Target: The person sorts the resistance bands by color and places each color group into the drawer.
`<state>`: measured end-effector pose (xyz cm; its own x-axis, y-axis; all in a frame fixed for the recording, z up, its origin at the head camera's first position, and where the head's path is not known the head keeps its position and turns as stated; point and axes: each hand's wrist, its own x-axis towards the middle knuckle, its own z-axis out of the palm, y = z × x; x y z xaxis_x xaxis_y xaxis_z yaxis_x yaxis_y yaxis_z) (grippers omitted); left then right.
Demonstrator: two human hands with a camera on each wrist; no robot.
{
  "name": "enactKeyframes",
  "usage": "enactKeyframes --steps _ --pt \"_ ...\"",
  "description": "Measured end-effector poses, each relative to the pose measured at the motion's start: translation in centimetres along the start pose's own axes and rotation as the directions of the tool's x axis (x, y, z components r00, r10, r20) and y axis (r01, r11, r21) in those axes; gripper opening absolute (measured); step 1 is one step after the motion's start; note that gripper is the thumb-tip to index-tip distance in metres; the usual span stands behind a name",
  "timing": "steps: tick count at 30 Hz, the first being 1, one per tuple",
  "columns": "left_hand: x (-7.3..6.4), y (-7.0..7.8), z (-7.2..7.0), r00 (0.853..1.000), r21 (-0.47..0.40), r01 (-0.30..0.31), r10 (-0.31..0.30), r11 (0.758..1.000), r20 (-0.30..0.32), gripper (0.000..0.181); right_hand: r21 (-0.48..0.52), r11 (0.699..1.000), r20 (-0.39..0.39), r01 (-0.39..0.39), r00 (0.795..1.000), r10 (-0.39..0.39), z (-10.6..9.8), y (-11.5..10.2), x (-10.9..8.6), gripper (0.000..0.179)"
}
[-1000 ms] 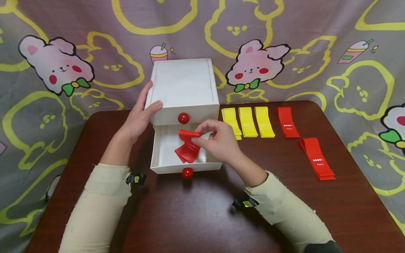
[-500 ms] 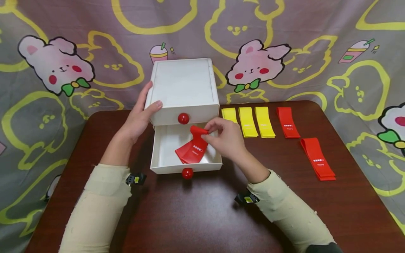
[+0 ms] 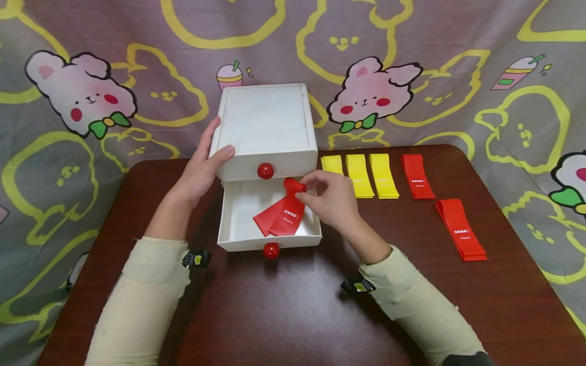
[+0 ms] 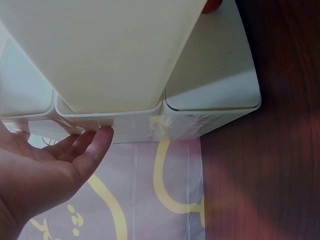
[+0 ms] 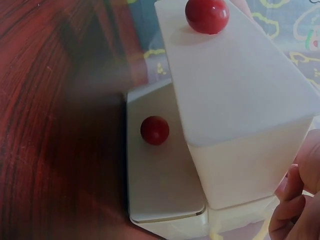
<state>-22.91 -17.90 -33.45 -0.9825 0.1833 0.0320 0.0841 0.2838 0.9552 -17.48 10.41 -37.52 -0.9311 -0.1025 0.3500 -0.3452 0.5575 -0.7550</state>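
A white drawer cabinet [image 3: 265, 119] with red round knobs stands at the back of the table. My left hand [image 3: 194, 173] holds its left side, thumb on the top's front corner. Below the closed top drawer, one drawer [image 3: 238, 203] is pulled out. In it lies a folded red resistance band [image 3: 289, 216] marked "Heavy", its two ends fanned apart near the drawer front. My right hand [image 3: 336, 201] pinches the band's looped end between thumb and index finger at the drawer's right side. The right wrist view shows the curled fingers [image 5: 290, 200] beside the pulled-out drawer; its inside is hidden there.
Right of the cabinet lie several folded yellow bands [image 3: 359, 175], the leftmost partly behind my right hand. Two folded red bands, a farther one [image 3: 417, 175] and a nearer one [image 3: 460, 229], lie farther right. A patterned curtain [image 3: 279, 46] hangs behind the table [image 3: 274, 310].
My right hand has moved slightly right and back, drawing the band's looped end toward the drawer's right side; the printed face shows more now. My left hand has stayed on the cabinet.
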Motion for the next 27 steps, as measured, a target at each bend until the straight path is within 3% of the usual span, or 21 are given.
enactKeyframes --steps 11,27 --pt "0.1 0.2 0.1 1.000 0.009 0.002 -0.002 1.000 -0.002 0.076 -0.006 1.000 -0.064 0.025 0.998 -0.025 -0.7 0.3 -0.1 0.023" --pt "-0.1 0.3 0.1 1.000 0.019 0.020 -0.021 1.000 0.002 0.075 0.125 0.991 -0.090 0.038 0.996 -0.027 -2.1 2.2 -1.2 0.020"
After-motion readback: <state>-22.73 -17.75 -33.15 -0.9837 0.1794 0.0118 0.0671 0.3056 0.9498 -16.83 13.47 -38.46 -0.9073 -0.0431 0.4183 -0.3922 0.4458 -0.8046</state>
